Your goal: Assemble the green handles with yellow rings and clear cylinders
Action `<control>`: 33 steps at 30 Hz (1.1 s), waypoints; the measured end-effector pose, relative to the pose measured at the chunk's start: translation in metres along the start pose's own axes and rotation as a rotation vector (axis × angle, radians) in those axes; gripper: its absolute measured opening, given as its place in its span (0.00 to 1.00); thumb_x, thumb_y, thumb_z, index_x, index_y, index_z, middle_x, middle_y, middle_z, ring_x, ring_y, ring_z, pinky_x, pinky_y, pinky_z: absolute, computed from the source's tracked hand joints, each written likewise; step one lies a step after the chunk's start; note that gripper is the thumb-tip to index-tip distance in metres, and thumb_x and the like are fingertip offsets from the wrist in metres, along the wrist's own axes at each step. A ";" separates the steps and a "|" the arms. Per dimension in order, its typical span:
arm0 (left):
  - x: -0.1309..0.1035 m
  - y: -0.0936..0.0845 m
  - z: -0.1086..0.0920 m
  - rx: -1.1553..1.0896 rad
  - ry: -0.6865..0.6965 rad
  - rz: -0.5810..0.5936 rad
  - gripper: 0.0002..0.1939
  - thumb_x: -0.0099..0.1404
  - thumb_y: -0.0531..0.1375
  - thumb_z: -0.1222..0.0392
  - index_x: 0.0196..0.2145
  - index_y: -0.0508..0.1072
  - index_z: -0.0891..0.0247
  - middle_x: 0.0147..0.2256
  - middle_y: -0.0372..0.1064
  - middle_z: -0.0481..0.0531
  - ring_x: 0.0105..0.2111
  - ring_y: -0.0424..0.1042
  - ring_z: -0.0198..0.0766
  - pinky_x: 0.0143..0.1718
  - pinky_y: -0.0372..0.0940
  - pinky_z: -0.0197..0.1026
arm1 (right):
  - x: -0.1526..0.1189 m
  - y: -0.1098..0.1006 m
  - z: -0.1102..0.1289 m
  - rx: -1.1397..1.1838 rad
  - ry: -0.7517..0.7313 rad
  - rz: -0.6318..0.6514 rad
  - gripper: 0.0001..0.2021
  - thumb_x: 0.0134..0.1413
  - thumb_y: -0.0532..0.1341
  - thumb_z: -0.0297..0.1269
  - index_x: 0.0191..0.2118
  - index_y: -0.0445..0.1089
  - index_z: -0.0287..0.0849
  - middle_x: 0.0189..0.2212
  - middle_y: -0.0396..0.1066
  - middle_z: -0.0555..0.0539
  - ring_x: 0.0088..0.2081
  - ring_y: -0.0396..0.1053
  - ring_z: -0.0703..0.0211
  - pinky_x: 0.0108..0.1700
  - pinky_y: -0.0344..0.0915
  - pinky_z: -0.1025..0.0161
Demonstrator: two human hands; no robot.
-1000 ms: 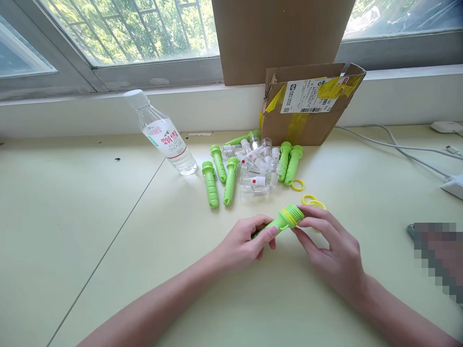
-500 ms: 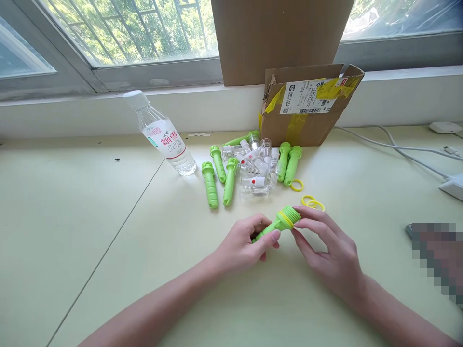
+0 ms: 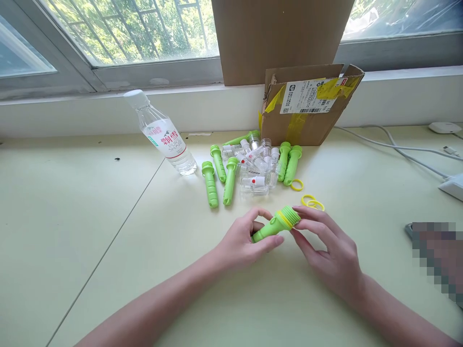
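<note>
A green plastic flashlight handle [image 3: 275, 225] is held above the table, its wide threaded end pointing up to the right. Around it, just below the threads, sits a yellow ring [image 3: 285, 220]. My left hand [image 3: 249, 240] is closed loosely about the narrow part, with the thumb stretched along the near side. The fingertips of my right hand [image 3: 329, 246] pinch the threaded end from the right. Behind my right hand lie loose yellow rings [image 3: 313, 202]. Farther back are several more green handles [image 3: 230, 182] and a heap of clear ribbed plastic tubes with white parts [image 3: 257, 166].
A water bottle [image 3: 164, 135] stands at the back left. An open cardboard box [image 3: 307, 115] is by the wall, before a brown board [image 3: 282, 38]. White cables [image 3: 408, 147] run along the right. A pixelated dark-edged object [image 3: 434, 255] lies at the right edge.
My left thumb has slid off the handle toward its near side, and the left index finger has lifted. The handle appears slightly turned. My right hand keeps nearly the same place.
</note>
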State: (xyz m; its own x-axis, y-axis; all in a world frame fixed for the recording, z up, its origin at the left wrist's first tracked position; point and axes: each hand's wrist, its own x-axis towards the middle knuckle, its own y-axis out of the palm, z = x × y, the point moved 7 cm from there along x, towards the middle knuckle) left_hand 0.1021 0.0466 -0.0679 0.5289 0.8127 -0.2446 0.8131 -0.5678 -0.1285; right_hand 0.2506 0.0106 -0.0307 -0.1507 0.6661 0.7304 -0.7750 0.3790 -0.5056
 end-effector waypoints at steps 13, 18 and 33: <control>-0.001 0.002 -0.003 -0.073 0.040 0.059 0.19 0.69 0.49 0.46 0.44 0.67 0.64 0.28 0.66 0.48 0.20 0.62 0.28 0.21 0.56 0.33 | -0.004 0.000 0.000 0.036 -0.007 -0.002 0.17 0.50 0.62 0.19 0.44 0.67 0.44 0.43 0.72 0.43 0.45 0.74 0.54 0.46 0.73 0.54; -0.001 0.001 -0.001 -0.081 0.026 0.058 0.19 0.69 0.49 0.45 0.42 0.67 0.64 0.27 0.63 0.47 0.18 0.58 0.27 0.19 0.53 0.33 | -0.004 0.000 0.000 0.027 -0.016 0.016 0.24 0.50 0.61 0.21 0.53 0.65 0.46 0.47 0.71 0.41 0.50 0.72 0.49 0.50 0.72 0.50; -0.001 0.000 -0.003 0.052 0.055 -0.025 0.16 0.67 0.54 0.48 0.40 0.69 0.63 0.26 0.64 0.46 0.19 0.60 0.28 0.20 0.55 0.33 | -0.007 0.009 -0.009 0.159 0.105 0.141 0.23 0.52 0.61 0.22 0.54 0.65 0.45 0.54 0.63 0.39 0.49 0.70 0.52 0.46 0.74 0.54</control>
State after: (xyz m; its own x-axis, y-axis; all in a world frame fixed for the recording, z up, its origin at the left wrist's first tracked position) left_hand 0.1024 0.0467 -0.0647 0.5223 0.8319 -0.1874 0.8133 -0.5520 -0.1839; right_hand 0.2504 0.0150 -0.0444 -0.2066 0.7715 0.6017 -0.8388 0.1769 -0.5148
